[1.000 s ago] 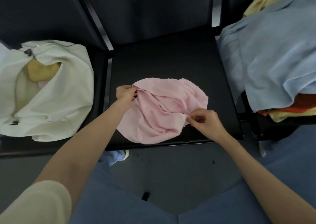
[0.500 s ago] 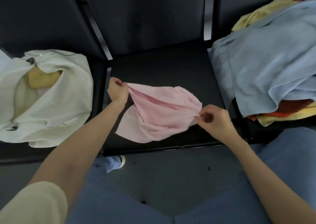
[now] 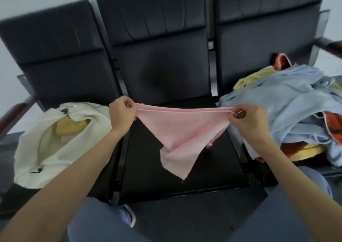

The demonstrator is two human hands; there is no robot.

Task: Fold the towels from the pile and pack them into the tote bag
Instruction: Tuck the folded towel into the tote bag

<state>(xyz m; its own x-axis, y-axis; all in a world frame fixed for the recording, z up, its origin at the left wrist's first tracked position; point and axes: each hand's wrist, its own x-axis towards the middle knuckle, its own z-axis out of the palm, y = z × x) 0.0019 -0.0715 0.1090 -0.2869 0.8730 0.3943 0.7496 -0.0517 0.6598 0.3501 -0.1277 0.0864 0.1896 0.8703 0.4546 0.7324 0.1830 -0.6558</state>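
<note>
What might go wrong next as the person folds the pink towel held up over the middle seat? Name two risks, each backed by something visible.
1. The pink towel is pinched only at its top edge by the left hand and right hand; its lower part hangs twisted, so the fold may come out crooked.
2. The tote bag slumps on its seat with a narrow opening, so packing could snag.

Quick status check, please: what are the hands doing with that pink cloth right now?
Left hand and right hand each pinch a top corner. Pink towel stretched taut, hanging over the middle seat, unfolded. Tote bag open at left; nothing in the way.
</note>
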